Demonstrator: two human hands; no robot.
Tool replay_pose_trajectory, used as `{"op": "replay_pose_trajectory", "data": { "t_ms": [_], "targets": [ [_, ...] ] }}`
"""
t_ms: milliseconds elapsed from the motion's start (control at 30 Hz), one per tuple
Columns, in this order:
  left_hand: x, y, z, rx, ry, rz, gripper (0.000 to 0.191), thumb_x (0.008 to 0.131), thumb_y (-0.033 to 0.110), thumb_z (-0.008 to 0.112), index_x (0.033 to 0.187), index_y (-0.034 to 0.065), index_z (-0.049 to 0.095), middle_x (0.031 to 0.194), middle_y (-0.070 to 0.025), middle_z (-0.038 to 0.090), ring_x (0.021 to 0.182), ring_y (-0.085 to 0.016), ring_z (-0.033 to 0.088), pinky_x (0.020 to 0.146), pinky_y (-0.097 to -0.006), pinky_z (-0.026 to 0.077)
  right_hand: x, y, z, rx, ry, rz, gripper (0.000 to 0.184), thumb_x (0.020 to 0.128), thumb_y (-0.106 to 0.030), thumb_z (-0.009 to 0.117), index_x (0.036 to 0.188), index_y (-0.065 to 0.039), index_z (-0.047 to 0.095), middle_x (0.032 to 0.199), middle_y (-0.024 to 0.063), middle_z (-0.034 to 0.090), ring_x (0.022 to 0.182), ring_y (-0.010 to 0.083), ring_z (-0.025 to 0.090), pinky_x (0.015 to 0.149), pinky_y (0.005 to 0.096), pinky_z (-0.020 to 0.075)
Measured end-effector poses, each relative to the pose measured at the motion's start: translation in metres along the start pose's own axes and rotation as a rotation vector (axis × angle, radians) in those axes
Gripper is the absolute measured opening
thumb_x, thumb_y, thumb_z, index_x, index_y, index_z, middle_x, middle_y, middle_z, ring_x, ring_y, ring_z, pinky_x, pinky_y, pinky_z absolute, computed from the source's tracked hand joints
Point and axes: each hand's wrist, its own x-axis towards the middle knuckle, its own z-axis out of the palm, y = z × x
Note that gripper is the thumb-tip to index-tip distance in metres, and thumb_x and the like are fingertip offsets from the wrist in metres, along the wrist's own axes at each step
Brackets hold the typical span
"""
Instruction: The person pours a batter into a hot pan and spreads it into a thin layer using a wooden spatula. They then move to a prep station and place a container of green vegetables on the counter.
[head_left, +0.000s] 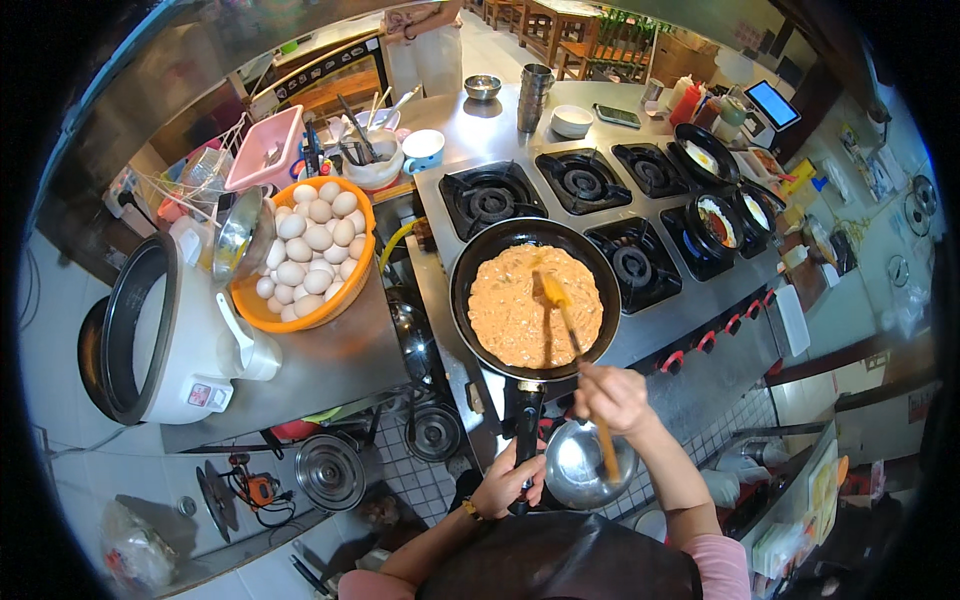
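Observation:
My left hand (510, 480) is closed round the black handle (528, 420) of a dark frying pan (459, 300). The pan sits at the front left of the gas range, and an orange-brown, lumpy batter-like layer (510, 315) covers most of its base. In my right hand (615, 397) is a wooden-handled tool (571, 330) with a yellow head, perhaps a brush or spatula, held over the layer. Whether the head touches the layer I cannot tell. Below my right hand lies a shiny metal bowl (581, 465).
Left of the range stand an orange basket (364, 281) of eggs, a tilted metal bowl (244, 232) and a large white rice cooker (187, 330). Smaller pans (712, 161) with eggs occupy the right burners; a blue flame shows there. A person (424, 37) stands beyond the counter.

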Motion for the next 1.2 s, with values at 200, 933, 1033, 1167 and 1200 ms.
{"op": "replay_pose_trajectory", "data": {
  "t_ms": [200,933,1033,1167,1200],
  "targets": [
    [0.0,-0.001,-0.002,0.033,0.003,0.017,0.022,0.093,0.008,0.046,0.115,0.008,0.04,0.07,-0.0047,0.046,0.048,-0.012,0.046,0.042,-0.0254,0.04,0.004,-0.017,0.011,0.203,0.035,-0.309,0.013,0.071,-0.004,0.067,0.071,-0.004,0.054,0.077,0.0101,0.062,0.057,0.0135,0.059,0.042,0.0229,0.0463],
    [-0.002,0.004,-0.001,0.047,0.006,-0.005,0.025,0.092,0.007,0.045,0.116,0.0059,0.039,0.069,-0.0049,0.046,0.047,-0.012,0.046,0.043,-0.0257,0.04,0.002,-0.008,0.002,0.257,-0.065,-0.401,0.02,0.075,-0.016,0.07,0.081,-0.003,0.056,0.093,0.0127,0.062,0.067,0.0142,0.061,0.05,0.0237,0.0507],
    [-0.003,0.005,-0.001,0.067,0.018,-0.003,0.026,0.092,0.007,0.046,0.117,0.0054,0.039,0.069,-0.005,0.046,0.048,-0.012,0.046,0.043,-0.026,0.041,0.0,-0.003,-0.004,0.165,-0.127,-0.161,0.023,0.075,-0.017,0.071,0.084,-0.001,0.057,0.095,0.0141,0.062,0.069,0.0162,0.063,0.051,0.0244,0.052],
    [-0.004,0.008,0.001,0.08,0.024,-0.011,0.025,0.092,0.008,0.046,0.116,0.005,0.039,0.068,-0.0049,0.047,0.047,-0.012,0.046,0.043,-0.0263,0.041,-0.003,-0.001,-0.011,0.235,-0.277,-0.107,0.028,0.073,-0.016,0.073,0.09,0.002,0.059,0.098,0.0181,0.063,0.076,0.022,0.065,0.054,0.0272,0.0544],
    [-0.004,0.008,0.001,0.092,0.028,-0.01,0.023,0.093,0.008,0.047,0.115,0.0051,0.039,0.068,-0.0048,0.047,0.047,-0.012,0.045,0.043,-0.0263,0.041,-0.004,-0.002,-0.013,0.304,-0.29,-0.168,0.028,0.074,-0.018,0.073,0.09,0.002,0.061,0.103,0.0192,0.062,0.077,0.0224,0.066,0.055,0.0281,0.0554]
  ]
}}
